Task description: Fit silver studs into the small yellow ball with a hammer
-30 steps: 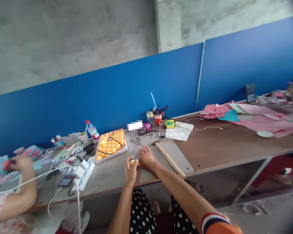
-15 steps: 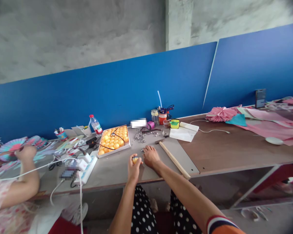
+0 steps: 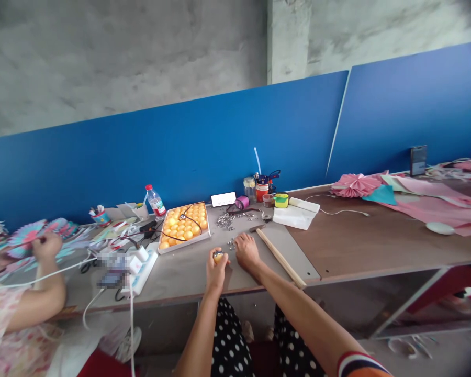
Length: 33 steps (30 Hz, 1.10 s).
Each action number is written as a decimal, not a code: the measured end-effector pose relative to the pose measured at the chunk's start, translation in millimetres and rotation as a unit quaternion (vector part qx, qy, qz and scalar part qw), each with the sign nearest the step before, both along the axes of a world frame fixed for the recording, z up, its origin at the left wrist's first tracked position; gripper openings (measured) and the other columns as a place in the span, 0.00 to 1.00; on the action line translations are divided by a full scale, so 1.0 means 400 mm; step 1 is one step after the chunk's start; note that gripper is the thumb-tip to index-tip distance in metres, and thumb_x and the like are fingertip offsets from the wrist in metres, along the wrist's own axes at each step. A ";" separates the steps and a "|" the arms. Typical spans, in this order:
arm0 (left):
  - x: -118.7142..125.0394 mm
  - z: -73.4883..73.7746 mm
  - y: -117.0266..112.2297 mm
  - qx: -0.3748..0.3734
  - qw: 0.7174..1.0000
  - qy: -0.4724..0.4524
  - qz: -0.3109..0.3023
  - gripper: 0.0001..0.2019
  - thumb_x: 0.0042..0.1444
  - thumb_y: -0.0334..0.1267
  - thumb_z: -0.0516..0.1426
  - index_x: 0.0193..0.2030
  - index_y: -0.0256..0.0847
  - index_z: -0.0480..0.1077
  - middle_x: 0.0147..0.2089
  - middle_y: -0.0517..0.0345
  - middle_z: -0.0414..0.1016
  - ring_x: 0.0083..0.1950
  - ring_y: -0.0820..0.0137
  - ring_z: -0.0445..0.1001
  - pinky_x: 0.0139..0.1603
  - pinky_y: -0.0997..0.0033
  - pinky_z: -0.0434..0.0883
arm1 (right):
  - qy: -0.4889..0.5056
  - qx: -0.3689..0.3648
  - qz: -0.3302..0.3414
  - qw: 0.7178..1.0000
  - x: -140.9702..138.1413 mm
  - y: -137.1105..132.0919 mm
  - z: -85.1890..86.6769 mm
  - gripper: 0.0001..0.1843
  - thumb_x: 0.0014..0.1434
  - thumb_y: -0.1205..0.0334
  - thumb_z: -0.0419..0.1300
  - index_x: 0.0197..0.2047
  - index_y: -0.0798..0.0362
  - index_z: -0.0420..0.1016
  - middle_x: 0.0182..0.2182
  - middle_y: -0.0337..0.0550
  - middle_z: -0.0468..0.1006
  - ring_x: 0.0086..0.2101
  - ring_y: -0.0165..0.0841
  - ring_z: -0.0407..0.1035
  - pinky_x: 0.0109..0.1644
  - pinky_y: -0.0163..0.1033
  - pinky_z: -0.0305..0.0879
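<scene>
My left hand (image 3: 216, 273) is closed around an orange ball (image 3: 218, 257), whose upper side shows small shiny metal pieces. Beside it, my right hand (image 3: 247, 251) rests palm down on the table, fingers bent a little and their tips at the tabletop. A few small metal pieces (image 3: 231, 244) lie just left of those fingertips. Farther back is a larger scatter of metal pieces (image 3: 225, 220). To the left stands a shallow white box (image 3: 188, 245) full of orange balls (image 3: 184, 225), with a dark cord across them. Right of my right hand lies a hammer (image 3: 280, 256) with a pale wooden handle.
A bottle (image 3: 155, 201), a purple roll (image 3: 242, 202), a jar (image 3: 249, 189) and a yellow-green container (image 3: 281, 200) stand toward the blue partition (image 3: 220, 141). A power strip (image 3: 143, 272) with white cables lies left. Another person's arm (image 3: 43, 290) is at far left; pink paper (image 3: 435, 209) lies right.
My right hand has shifted slightly right, uncovering more of the small metal pieces by its fingertips. My left hand stays in place with the ball. The other person's hand has moved slightly right.
</scene>
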<state>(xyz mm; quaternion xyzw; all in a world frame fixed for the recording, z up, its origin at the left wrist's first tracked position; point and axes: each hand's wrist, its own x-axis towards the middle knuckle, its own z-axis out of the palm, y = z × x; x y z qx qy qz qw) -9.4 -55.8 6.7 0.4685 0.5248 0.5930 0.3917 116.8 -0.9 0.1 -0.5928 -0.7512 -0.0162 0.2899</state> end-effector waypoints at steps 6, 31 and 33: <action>-0.001 0.000 -0.001 -0.002 1.000 0.007 -0.003 0.21 0.45 0.47 0.60 0.43 0.39 0.64 0.25 0.62 0.70 0.28 0.72 0.72 0.31 0.74 0.66 | 0.040 0.048 0.006 0.998 0.003 0.012 -0.024 0.10 0.59 0.69 0.47 0.33 0.55 0.70 0.34 0.47 0.73 0.36 0.35 0.63 0.43 0.38 0.52; -0.010 -0.039 0.025 -0.005 0.998 -0.056 0.007 0.23 0.43 0.48 0.61 0.44 0.40 0.63 0.24 0.64 0.70 0.26 0.72 0.71 0.27 0.76 0.65 | 0.245 0.052 0.070 0.966 0.011 0.010 -0.038 0.11 0.58 0.66 0.46 0.30 0.53 0.68 0.28 0.42 0.70 0.29 0.31 0.63 0.34 0.33 0.55; -0.010 -0.043 0.027 -0.015 0.998 -0.069 0.006 0.24 0.43 0.49 0.61 0.45 0.40 0.63 0.23 0.64 0.70 0.24 0.72 0.70 0.25 0.76 0.65 | 0.262 0.036 0.093 0.960 0.009 -0.007 -0.036 0.10 0.57 0.66 0.47 0.30 0.53 0.68 0.25 0.40 0.70 0.27 0.31 0.63 0.33 0.33 0.55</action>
